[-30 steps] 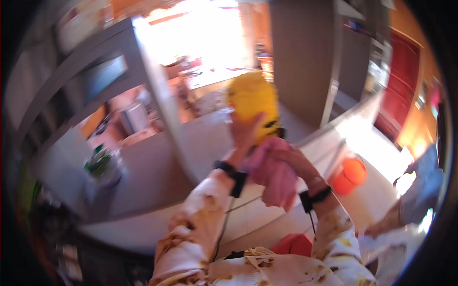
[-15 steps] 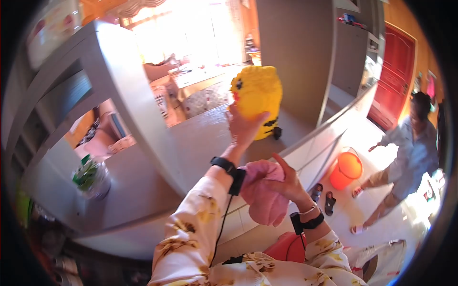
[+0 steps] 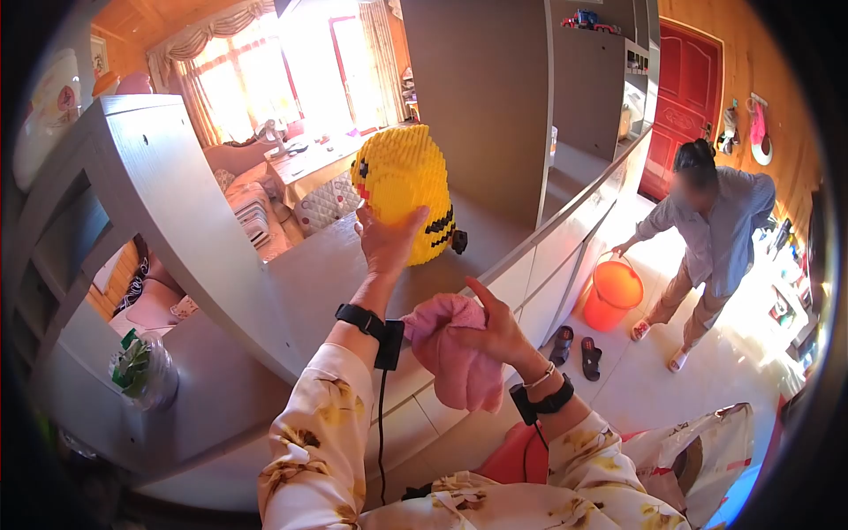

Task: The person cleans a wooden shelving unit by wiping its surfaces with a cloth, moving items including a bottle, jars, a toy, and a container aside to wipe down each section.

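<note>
My left hand (image 3: pixel 390 243) grips a yellow brick-built figure (image 3: pixel 406 190) with black stripes and a red patch, its thumb across the near side. The figure stands upright at the grey counter (image 3: pixel 309 274); whether its base touches the surface I cannot tell. Lower and to the right, my right hand (image 3: pixel 503 331) is closed on a bunched pink cloth (image 3: pixel 455 358), its index finger stretched out. The cloth hangs beside my left wrist, in front of the counter's edge.
A clear jar with green leaves (image 3: pixel 146 371) stands on the left of the counter, past an upright grey panel (image 3: pixel 181 194). On the right, a person (image 3: pixel 715 225) bends at an orange bucket (image 3: pixel 614 294). Dark slippers (image 3: pixel 590 358) lie on the floor.
My view has turned to the right. The person has leaned over, and their hand is now at the bucket's handle. My hands keep their holds on the figure and the cloth.
</note>
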`<state>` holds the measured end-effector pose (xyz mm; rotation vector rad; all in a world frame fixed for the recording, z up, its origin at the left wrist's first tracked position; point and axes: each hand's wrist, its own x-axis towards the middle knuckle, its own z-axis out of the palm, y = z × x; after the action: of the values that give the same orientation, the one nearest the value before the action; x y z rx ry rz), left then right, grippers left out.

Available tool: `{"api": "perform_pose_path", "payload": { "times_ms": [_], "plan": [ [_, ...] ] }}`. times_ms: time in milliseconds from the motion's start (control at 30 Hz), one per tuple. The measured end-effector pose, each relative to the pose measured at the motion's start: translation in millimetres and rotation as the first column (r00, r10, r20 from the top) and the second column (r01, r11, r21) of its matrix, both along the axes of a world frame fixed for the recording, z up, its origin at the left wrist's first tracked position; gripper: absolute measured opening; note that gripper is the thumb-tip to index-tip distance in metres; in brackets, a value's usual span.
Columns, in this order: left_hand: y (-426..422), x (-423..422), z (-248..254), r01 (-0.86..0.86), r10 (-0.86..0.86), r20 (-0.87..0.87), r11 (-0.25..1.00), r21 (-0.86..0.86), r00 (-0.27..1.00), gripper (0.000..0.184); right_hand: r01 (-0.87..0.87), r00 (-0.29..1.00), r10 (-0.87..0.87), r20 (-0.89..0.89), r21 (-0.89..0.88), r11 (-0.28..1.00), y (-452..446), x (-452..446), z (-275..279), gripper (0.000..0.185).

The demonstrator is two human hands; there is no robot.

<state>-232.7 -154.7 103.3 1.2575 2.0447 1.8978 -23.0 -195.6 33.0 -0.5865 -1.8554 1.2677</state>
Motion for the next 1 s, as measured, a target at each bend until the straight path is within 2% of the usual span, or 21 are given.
{"api": "perform_pose_path", "payload": {
  "times_ms": [100,167,300,367,400,467,500,533,567,600,633,700,733,800,867,933,967,1000],
  "plan": [
    [-3.3,4.0,0.2,0.031,-0.029,-0.062,0.999,0.042,0.998,0.092,0.0,1.0,-0.001,0.026,0.037,0.999,-1.2,1.5,-3.0,0.089],
    [-4.6,8.9,3.4,-0.098,0.098,-0.254,0.995,0.014,0.962,0.088,0.023,0.999,-0.024,0.041,0.033,0.999,-3.6,3.6,-1.4,0.088],
    [-0.5,5.5,1.6,-0.064,0.063,-0.169,0.998,-0.001,0.984,0.094,0.01,1.0,-0.011,0.021,0.012,1.0,-4.6,7.2,1.5,0.088],
    [-4.9,7.6,4.5,-0.127,0.109,-0.195,0.989,-0.078,0.975,0.1,0.047,0.996,-0.056,0.069,0.123,0.991,-4.1,6.9,0.5,0.088],
    [-4.1,6.1,3.1,-0.128,0.111,-0.195,0.989,-0.078,0.975,0.1,0.046,0.996,-0.055,0.069,0.124,0.991,-5.8,7.7,1.6,0.088],
    [-2.0,-1.4,-2.8,0.056,-0.055,-0.096,0.998,0.001,0.994,0.116,0.017,0.999,-0.019,0.044,0.047,0.999,-13.3,8.7,6.0,0.088],
    [6.6,-7.4,-12.0,0.042,-0.041,-0.094,0.999,0.003,0.995,0.116,0.002,0.999,-0.005,0.046,0.049,0.999,-17.4,10.3,8.3,0.088],
    [13.9,-9.3,-17.3,0.138,-0.133,-0.102,0.989,0.053,0.986,0.11,0.02,0.998,-0.023,0.065,0.035,0.999,-20.7,13.7,9.8,0.087],
    [15.2,-13.8,-25.2,0.114,-0.105,-0.135,0.991,0.066,0.985,0.106,0.017,0.996,-0.019,0.083,0.023,1.0,-21.4,12.1,7.9,0.087],
    [9.9,-13.3,-25.6,0.09,-0.075,-0.168,0.993,0.08,0.983,0.103,0.029,0.996,-0.037,0.082,0.099,0.995,-17.2,10.3,-0.6,0.087],
    [2.6,-10.8,-23.4,0.048,-0.029,-0.221,0.996,0.079,0.975,0.099,-0.037,0.999,0.037,-0.01,0.025,0.999,-17.8,8.0,-3.6,0.085],
    [-20.4,5.5,-13.2,-0.074,0.099,-0.362,0.994,0.084,0.927,0.091,-0.021,0.999,0.016,0.045,0.125,0.992,-22.4,8.4,4.1,0.08],
    [-35.0,13.4,-8.0,-0.091,0.127,-0.407,0.99,0.107,0.905,0.087,-0.049,0.999,0.049,0.012,0.04,0.998,-26.9,7.1,4.0,0.078],
    [-79.7,32.3,5.9,0.015,0.064,-0.368,0.978,0.209,0.927,0.072,-0.082,0.996,0.082,0.022,-0.029,0.996,-41.6,8.2,13.5,0.071],
    [-113.0,25.9,11.0,0.15,-0.056,-0.363,0.96,0.236,0.93,0.058,-0.185,0.982,0.186,0.024,-0.031,0.982,-51.8,9.8,17.8,0.065],
    [-187.9,36.8,17.5,0.464,-0.322,-0.463,0.854,0.234,0.826,0.043,-0.26,0.963,0.264,0.056,-0.06,0.964,-58.5,13.7,13.9,0.057],
    [-216.7,33.0,20.1,0.528,-0.35,-0.527,0.817,0.232,0.774,0.034,-0.265,0.958,0.273,0.085,-0.089,0.96,-62.1,13.7,12.5,0.056],
    [-243.7,26.2,23.8,0.592,-0.377,-0.589,0.775,0.222,0.715,0.025,-0.257,0.957,0.255,0.138,-0.007,0.966,-73.2,11.2,26.1,0.058]
  ]
}}
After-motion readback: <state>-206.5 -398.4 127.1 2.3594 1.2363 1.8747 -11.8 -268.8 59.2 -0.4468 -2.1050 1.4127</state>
